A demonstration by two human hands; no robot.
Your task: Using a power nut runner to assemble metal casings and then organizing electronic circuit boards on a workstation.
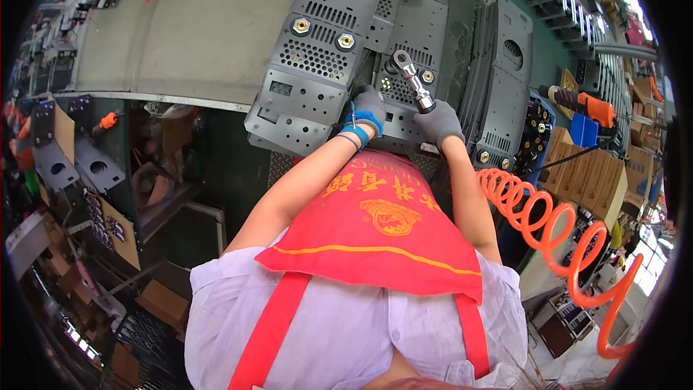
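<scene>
Head: right hand (439, 123) around ratchet (413, 78); left hand (369, 104), grip unclear, by edge of panel (313, 85)

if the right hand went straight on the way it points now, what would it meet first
Likely the brass-coloured fitting just ahead of the right hand, beside the wrench it holds; depth is unclear, so it might pass above instead.

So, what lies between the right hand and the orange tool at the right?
In the head view, stacked dark metal panels, then a blue bin holding small fittings, lie between the right hand and the orange tool.
</scene>
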